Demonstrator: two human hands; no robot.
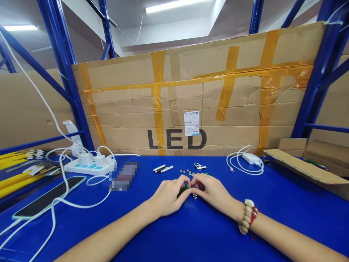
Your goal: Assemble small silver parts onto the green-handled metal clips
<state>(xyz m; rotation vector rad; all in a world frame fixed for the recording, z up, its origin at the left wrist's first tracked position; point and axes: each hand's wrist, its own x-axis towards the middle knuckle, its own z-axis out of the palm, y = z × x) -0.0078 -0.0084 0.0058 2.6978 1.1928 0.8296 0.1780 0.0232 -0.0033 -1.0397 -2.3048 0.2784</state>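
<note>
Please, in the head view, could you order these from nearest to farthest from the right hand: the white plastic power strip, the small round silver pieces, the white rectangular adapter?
From the right hand:
1. Small round silver pieces, just beyond it.
2. White rectangular adapter, farther back, right.
3. White plastic power strip, far left.

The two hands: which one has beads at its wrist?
The right hand: pale and red beads circle its wrist; the left hand has a bare wrist.

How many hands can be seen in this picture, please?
2: the left hand, holding a small green piece, and the right hand, close beside it, with a beaded bracelet at the wrist. No hand seems hidden.
</note>
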